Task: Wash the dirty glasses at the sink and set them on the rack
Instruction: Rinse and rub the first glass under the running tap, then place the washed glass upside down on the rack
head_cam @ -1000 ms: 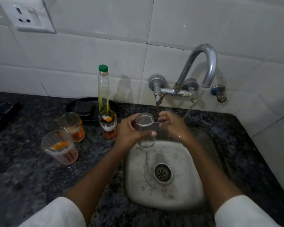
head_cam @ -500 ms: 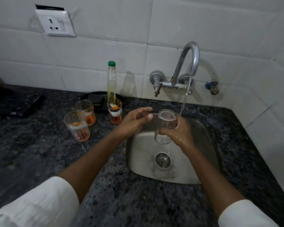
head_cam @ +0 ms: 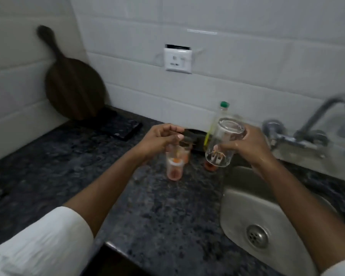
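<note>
My right hand (head_cam: 247, 146) grips a clear washed glass (head_cam: 221, 144), turned mouth-down and tilted, above the counter's edge left of the steel sink (head_cam: 247, 206). My left hand (head_cam: 159, 140) hovers with loosely curled fingers over the dirty glasses and holds nothing. A dirty glass with orange residue (head_cam: 174, 169) stands just below it, a second one (head_cam: 184, 154) behind. A third dirty glass (head_cam: 210, 166) shows partly behind the held glass.
A clear bottle with a green cap (head_cam: 219, 118) stands behind the glasses beside a dark dish (head_cam: 195, 140). The tap (head_cam: 327, 118) is at the right. A wooden board (head_cam: 74, 88) leans in the corner; a dark slab (head_cam: 118, 126) lies below it.
The view swung left. My right hand lifted the glass from under the tap and carried it leftwards out of the sink, upside down. My left hand moved over the dirty glasses.
</note>
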Available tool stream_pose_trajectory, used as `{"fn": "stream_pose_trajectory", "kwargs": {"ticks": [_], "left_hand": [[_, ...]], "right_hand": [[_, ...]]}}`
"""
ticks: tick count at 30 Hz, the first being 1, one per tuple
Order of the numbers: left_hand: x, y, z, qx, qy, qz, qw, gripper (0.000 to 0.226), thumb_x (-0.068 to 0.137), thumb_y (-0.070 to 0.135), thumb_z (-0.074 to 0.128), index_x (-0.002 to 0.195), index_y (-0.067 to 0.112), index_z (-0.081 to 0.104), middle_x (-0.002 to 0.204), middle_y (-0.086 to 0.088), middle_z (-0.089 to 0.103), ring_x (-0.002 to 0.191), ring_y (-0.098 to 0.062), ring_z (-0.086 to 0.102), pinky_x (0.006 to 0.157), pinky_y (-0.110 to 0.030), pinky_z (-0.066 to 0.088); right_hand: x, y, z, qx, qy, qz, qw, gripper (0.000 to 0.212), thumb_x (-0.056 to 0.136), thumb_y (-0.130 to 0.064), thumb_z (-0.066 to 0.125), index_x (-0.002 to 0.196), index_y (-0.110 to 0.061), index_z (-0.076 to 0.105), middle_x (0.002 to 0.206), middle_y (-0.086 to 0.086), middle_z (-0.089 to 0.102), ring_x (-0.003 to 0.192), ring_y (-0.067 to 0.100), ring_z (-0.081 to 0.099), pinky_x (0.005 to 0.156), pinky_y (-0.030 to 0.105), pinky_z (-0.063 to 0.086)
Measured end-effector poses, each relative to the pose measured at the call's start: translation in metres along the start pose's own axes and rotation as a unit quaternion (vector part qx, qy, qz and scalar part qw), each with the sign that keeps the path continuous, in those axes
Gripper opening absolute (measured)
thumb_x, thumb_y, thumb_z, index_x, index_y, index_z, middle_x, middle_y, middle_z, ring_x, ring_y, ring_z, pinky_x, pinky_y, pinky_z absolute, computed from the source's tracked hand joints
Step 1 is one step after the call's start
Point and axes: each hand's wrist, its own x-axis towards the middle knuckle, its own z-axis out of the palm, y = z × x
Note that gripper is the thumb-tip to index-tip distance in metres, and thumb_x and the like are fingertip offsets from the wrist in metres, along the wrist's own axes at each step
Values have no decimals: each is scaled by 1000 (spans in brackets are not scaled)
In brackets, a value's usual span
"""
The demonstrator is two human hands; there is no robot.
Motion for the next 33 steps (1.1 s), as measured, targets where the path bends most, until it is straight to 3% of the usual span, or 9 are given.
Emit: {"fn": "stream_pose_trajectory", "kwargs": {"ticks": [2,6,12,17,24,33], "left_hand": [[3,-8,-47,4,41,-8,999,21,92,13,68,113,14,68,108,-16,73,86,-11,67,65,-23,52],[22,-36,-148,12,97,-34,995,21,92,19,69,113,21,68,114,-15,73,90,-12,67,76,-32,50],[76,-101,-281,-7,164,-67,984,18,93,20,67,110,25,68,113,-7,74,93,-11,68,80,-33,50],[115,-139,-341,-30,189,-84,978,16,95,17,62,108,25,66,113,-4,74,98,-15,66,81,-32,49],[148,-168,-370,-45,183,-84,979,16,94,19,64,107,29,68,108,1,76,99,-14,68,84,-33,50],[152,-175,-369,-39,176,-94,979,19,93,22,65,112,25,67,111,-2,75,106,-19,68,84,-32,51]], "right_hand": [[30,-29,47,1,-22,-34,999,59,44,-18,93,98,-24,68,88,-7,73,78,8,68,64,23,51],[101,-66,161,-18,-26,-79,996,60,42,-30,94,89,-16,59,81,-2,68,70,13,61,60,27,48],[210,-80,329,-61,-43,-101,992,61,47,-27,93,94,-18,55,89,-3,64,80,18,59,66,27,48],[274,-66,426,-84,-58,-101,990,62,50,-28,92,96,-15,53,91,-2,61,77,15,56,51,12,34],[320,-41,499,-131,-74,-91,984,64,49,-27,92,99,-12,55,93,1,63,81,19,59,58,21,40],[325,-30,512,-175,-113,-78,975,76,54,-27,93,115,-9,51,104,3,61,92,19,57,77,28,49]]}}
